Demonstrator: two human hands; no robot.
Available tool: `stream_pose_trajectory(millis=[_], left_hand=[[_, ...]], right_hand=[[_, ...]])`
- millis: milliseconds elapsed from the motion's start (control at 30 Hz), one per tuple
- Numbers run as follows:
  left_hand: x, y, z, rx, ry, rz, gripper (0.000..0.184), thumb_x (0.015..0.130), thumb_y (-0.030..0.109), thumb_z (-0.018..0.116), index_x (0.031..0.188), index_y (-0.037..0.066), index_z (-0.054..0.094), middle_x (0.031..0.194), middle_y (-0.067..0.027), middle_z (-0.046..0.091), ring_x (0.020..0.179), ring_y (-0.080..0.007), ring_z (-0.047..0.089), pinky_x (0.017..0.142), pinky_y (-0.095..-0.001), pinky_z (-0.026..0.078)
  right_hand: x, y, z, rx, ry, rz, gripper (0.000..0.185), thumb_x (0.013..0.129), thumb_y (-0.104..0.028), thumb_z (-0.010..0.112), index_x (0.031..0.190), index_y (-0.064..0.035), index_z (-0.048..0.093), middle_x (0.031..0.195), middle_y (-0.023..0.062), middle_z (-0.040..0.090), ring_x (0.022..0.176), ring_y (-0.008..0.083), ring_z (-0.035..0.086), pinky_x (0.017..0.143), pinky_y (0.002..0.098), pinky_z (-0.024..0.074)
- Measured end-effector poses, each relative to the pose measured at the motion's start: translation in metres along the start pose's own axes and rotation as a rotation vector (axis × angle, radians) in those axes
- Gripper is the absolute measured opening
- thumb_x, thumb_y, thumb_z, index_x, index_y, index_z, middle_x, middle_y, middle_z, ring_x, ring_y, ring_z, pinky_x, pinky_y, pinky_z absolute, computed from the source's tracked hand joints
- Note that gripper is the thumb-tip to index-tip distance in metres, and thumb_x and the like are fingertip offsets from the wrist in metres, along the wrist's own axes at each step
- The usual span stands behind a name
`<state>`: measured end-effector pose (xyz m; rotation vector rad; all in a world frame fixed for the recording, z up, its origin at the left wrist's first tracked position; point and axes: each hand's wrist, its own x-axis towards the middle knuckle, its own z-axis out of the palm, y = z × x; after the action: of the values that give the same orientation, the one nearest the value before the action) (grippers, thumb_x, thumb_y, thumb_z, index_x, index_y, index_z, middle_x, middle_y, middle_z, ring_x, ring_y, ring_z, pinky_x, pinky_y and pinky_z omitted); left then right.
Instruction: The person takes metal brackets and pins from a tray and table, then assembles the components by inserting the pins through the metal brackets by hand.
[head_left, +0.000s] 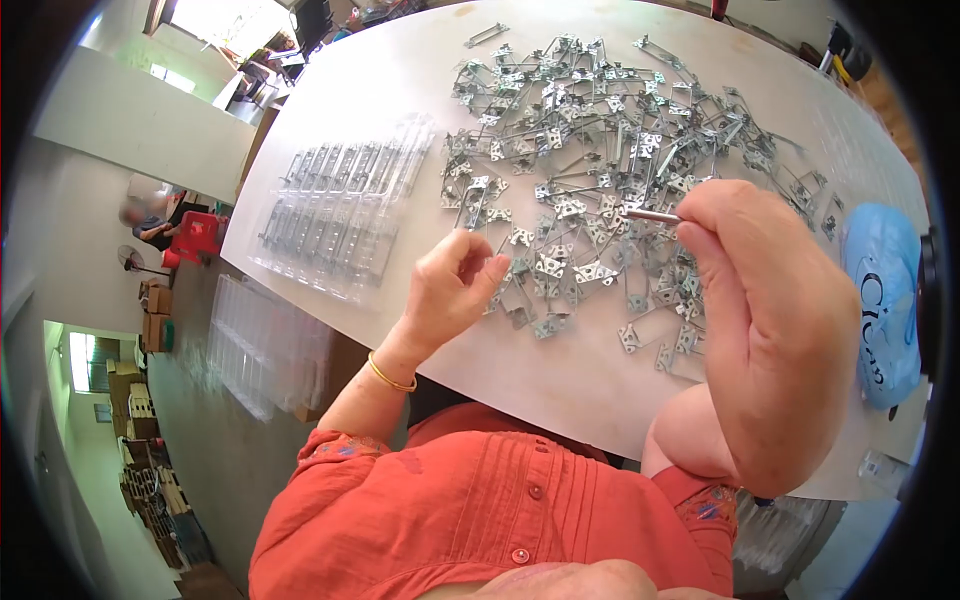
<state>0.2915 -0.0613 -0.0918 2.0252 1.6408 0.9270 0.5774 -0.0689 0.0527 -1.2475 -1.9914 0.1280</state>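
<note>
A pile of small silvery metal brackets with thin rods [560, 200] spreads across the white table. My right hand [765, 270] is raised over the pile's right side, its fingers pinched on a metal rod piece [655, 215] that points left. Whether a bracket plate is joined to its far end I cannot tell against the pile. My left hand [450, 290] is over the pile's near left edge, with its fingers curled toward the thumb. What those fingers hold, if anything, is not clear.
Clear plastic trays [335, 205] lie on the table's left, with metal parts lined up in them. More clear trays [265, 345] are stacked below the left edge. A blue plastic-wrapped package [882, 305] is at the far right. In the background a person sits by a red stool [200, 235].
</note>
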Motion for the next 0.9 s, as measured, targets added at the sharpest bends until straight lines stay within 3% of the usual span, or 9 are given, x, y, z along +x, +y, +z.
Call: stream_pose_trajectory(millis=[67, 200, 367, 467, 533, 600, 667, 867, 900], left_hand=[[0.008, 0.017, -0.014, -0.279, -0.06, -0.132, 0.018, 0.097, 0.018, 0.063, 0.103, 0.001, 0.061, 0.089, -0.0105, 0.067, 0.08, -0.0192, 0.067, 0.074, -0.0325, 0.054], [0.03, 0.048, -0.03, -1.5, -0.526, 0.124, 0.093, 0.097, 0.075, 0.033, 0.145, -0.004, 0.035, 0.139, -0.033, 0.05, 0.131, -0.0453, 0.051, 0.103, -0.0538, 0.046], [0.047, 0.095, -0.04, -1.722, -0.726, 0.208, 0.113, 0.085, 0.089, 0.029, 0.152, -0.002, 0.026, 0.147, -0.0335, 0.042, 0.136, -0.0432, 0.046, 0.108, -0.0538, 0.042], [0.049, 0.098, -0.041, -1.729, -0.722, 0.211, 0.102, 0.091, 0.081, 0.036, 0.148, -0.003, 0.032, 0.143, -0.0339, 0.047, 0.13, -0.0437, 0.052, 0.102, -0.0536, 0.046], [0.049, 0.091, -0.045, -1.251, -0.538, -0.117, 0.073, 0.099, 0.057, 0.055, 0.139, -0.002, 0.042, 0.128, -0.0255, 0.06, 0.111, -0.035, 0.066, 0.091, -0.0438, 0.054], [0.042, 0.075, -0.022, -0.784, -0.275, -0.041, 0.034, 0.102, 0.016, 0.059, 0.127, -0.005, 0.051, 0.114, -0.0174, 0.065, 0.094, -0.021, 0.069, 0.082, -0.0313, 0.055], [0.05, 0.045, -0.004, -0.384, -0.087, -0.022, 0.026, 0.094, 0.002, 0.065, 0.119, -0.002, 0.059, 0.108, -0.0092, 0.066, 0.088, -0.0111, 0.065, 0.076, -0.0244, 0.052], [0.106, 0.001, 0.016, -0.014, 0.104, 0.11, 0.02, 0.091, 0.011, 0.068, 0.106, -0.001, 0.063, 0.098, -0.0132, 0.064, 0.08, -0.0205, 0.064, 0.071, -0.0335, 0.052], [0.115, 0.001, 0.021, -0.024, 0.087, 0.072, 0.021, 0.091, 0.012, 0.065, 0.107, -0.001, 0.063, 0.101, -0.0161, 0.064, 0.084, -0.0287, 0.065, 0.077, -0.04, 0.052]], right_hand=[[0.0, 0.001, 0.003, 0.025, 0.017, 0.006, 0.012, 0.088, 0.009, 0.064, 0.099, 0.0028, 0.062, 0.087, 0.0153, 0.063, 0.072, 0.029, 0.059, 0.068, 0.031, 0.0494], [0.0, 0.007, 0.002, 0.033, 0.093, -0.015, 0.007, 0.094, 0.005, 0.061, 0.099, 0.0011, 0.061, 0.084, 0.0096, 0.06, 0.071, 0.0173, 0.055, 0.067, 0.0261, 0.0465], [0.0, 0.004, -0.006, 0.011, -0.02, 0.024, 0.005, 0.1, 0.001, 0.058, 0.102, -0.001, 0.062, 0.086, 0.0042, 0.059, 0.075, 0.009, 0.052, 0.068, 0.0217, 0.0436], [0.0, 0.006, -0.002, 0.052, -0.003, 0.003, 0.004, 0.098, 0.001, 0.059, 0.101, -0.0006, 0.061, 0.086, 0.0042, 0.059, 0.075, 0.0093, 0.052, 0.068, 0.0218, 0.0438], [0.0, 0.008, -0.001, 0.027, 0.015, 0.009, 0.005, 0.097, 0.002, 0.06, 0.101, -0.0002, 0.062, 0.086, 0.005, 0.06, 0.074, 0.0105, 0.053, 0.068, 0.0226, 0.0443], [0.002, 0.01, 0.003, 0.01, 0.052, 0.01, 0.006, 0.096, 0.003, 0.062, 0.1, 0.0001, 0.062, 0.086, 0.0057, 0.06, 0.074, 0.0118, 0.054, 0.068, 0.0234, 0.0449], [0.003, 0.008, 0.004, 0.018, 0.076, -0.015, 0.007, 0.093, 0.005, 0.063, 0.099, 0.0009, 0.062, 0.085, 0.0083, 0.061, 0.073, 0.0156, 0.055, 0.068, 0.0254, 0.0462], [0.006, 0.0, 0.005, 0.027, 0.067, 0.069, 0.009, 0.09, 0.006, 0.065, 0.098, 0.0012, 0.063, 0.084, 0.0135, 0.062, 0.07, 0.0245, 0.059, 0.067, 0.0291, 0.0485], [0.006, 0.0, 0.006, 0.018, 0.069, 0.073, 0.01, 0.089, 0.005, 0.065, 0.098, 0.0012, 0.063, 0.085, 0.0139, 0.063, 0.07, 0.0254, 0.059, 0.067, 0.0296, 0.0487]])
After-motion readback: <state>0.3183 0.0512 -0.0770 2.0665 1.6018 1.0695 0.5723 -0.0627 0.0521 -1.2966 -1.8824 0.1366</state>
